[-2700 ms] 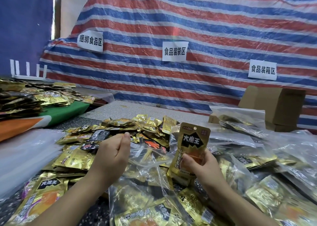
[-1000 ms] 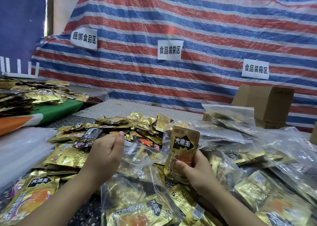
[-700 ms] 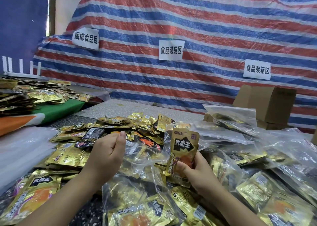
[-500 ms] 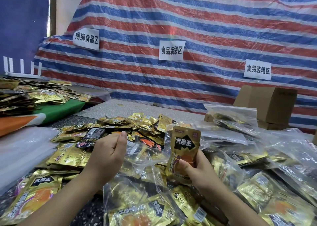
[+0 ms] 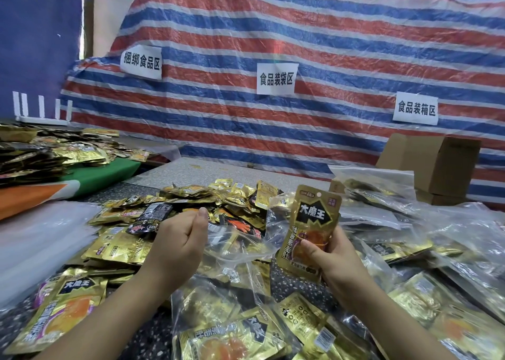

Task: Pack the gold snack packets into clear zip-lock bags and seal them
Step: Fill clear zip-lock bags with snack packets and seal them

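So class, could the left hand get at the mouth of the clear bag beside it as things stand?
Probably yes: the left hand sits right at the open clear bag, nothing lying between them, while the right hand holds a gold packet upright.

Cardboard box [image 5: 434, 165] stands before striped tarp [image 5: 300, 31] bearing paper signs [image 5: 276, 78].

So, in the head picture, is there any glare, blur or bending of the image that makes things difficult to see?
Head view: soft, even light with no hard shadows; glare streaks on the clear zip-lock bag blur its edges; the gold packet in the right hand is sharp and readable; wide-angle bending stretches the corners; the left hand is sharp.
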`<state>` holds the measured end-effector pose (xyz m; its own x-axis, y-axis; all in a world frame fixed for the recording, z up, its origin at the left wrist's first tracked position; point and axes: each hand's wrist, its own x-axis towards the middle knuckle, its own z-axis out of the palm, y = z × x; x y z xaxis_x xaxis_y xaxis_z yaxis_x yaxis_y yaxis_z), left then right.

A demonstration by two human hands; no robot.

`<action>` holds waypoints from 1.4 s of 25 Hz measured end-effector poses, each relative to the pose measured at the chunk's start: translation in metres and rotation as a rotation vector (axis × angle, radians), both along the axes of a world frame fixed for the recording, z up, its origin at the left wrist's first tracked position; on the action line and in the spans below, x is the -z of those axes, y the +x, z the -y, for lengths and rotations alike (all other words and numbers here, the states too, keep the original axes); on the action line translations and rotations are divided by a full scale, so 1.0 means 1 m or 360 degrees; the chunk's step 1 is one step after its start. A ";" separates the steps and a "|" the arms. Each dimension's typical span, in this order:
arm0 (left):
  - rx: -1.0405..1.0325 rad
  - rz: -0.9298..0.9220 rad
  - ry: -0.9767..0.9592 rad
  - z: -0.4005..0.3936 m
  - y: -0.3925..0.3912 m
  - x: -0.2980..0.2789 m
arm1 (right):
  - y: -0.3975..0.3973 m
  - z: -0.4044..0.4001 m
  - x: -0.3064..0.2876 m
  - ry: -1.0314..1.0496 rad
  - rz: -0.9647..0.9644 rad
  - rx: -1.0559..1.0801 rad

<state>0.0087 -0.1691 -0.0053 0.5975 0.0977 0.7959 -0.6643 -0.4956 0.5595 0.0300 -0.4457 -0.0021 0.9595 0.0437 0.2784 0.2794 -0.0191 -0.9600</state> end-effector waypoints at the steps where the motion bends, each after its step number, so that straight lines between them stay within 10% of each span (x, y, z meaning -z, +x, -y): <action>1: 0.0017 0.0015 -0.0004 0.000 -0.001 0.000 | -0.002 -0.001 -0.004 0.0080 -0.0018 -0.0040; 13: 0.0095 0.0101 -0.0108 0.001 -0.005 -0.005 | -0.021 -0.084 -0.087 0.0520 0.0325 -0.0546; 24: 0.0094 0.0081 -0.0291 0.006 -0.013 -0.007 | -0.024 -0.089 -0.077 -0.1038 0.0489 -0.0568; 35: 0.0025 0.0063 -0.0455 0.004 -0.016 -0.009 | -0.028 -0.090 -0.103 -0.1679 0.0349 -0.0468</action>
<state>-0.0069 -0.1734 0.0035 0.5698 0.3123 0.7601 -0.6946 -0.3113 0.6486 0.0021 -0.3553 0.1013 0.8076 0.5752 0.1299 0.5685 -0.7008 -0.4309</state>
